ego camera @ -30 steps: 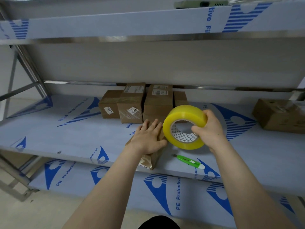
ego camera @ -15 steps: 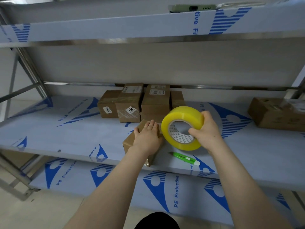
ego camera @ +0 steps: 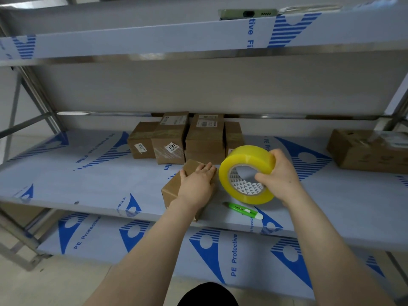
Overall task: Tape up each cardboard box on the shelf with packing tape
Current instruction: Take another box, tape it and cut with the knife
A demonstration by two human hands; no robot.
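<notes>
At the front edge of the middle shelf [ego camera: 88,184], the left hand [ego camera: 196,186] lies flat, fingers straight, pressing down on a small cardboard box [ego camera: 174,191]. The right hand [ego camera: 280,180] is clamped round the yellow tape roll [ego camera: 247,160], held upright just right of the box. The box sits close to the shelf lip, so a hard tug of tape could drag it off; a slack strip might fold and stick to itself. A green cutter [ego camera: 242,209] lies nearby

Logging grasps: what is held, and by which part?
The right hand holds the tape roll by its rim; the left hand only rests on a box.
</notes>
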